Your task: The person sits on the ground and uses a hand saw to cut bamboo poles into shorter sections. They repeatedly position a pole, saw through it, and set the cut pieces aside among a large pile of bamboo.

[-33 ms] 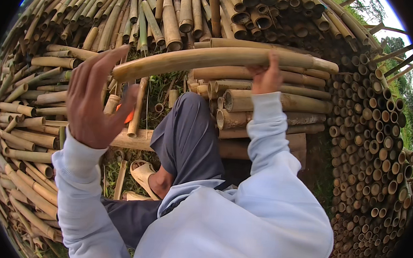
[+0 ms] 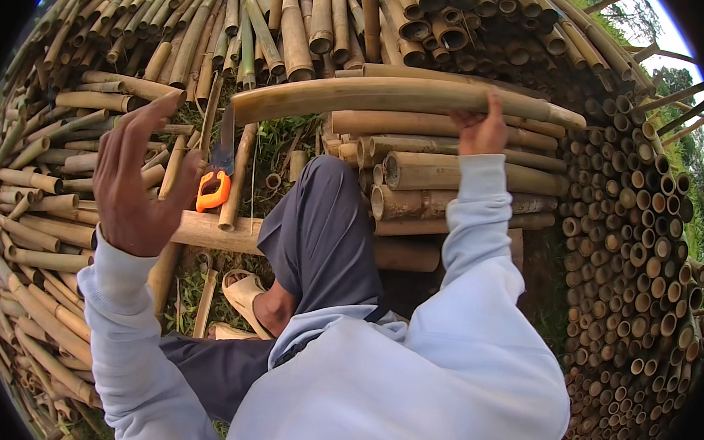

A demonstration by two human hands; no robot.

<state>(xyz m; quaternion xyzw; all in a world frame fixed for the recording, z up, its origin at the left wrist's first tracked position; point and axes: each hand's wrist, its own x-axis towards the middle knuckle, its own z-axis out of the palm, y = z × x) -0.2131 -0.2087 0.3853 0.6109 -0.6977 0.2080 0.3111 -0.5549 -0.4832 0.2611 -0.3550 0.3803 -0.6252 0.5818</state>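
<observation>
My right hand (image 2: 482, 133) grips a long bamboo pole (image 2: 335, 98) from below, toward the pole's right end. The pole lies crosswise in front of me, its left end near the blade of a hand saw (image 2: 226, 141) with an orange handle. My left hand (image 2: 138, 183) is raised to the left of the saw, fingers apart and holding nothing, clear of the pole's left end. Beneath the saw, a thick bamboo log (image 2: 222, 232) runs across, partly behind my bent knee.
Cut bamboo lengths (image 2: 472, 172) lie stacked beyond my knee. A tall stack (image 2: 633, 237) on the right shows round ends. More bamboo is heaped at the left (image 2: 53, 238) and far side (image 2: 298, 43). My sandalled foot (image 2: 246, 298) rests on grass.
The bamboo pole has shifted right with my right hand. My left hand has moved slightly left and down, away from the pole's end, uncovering more of the saw.
</observation>
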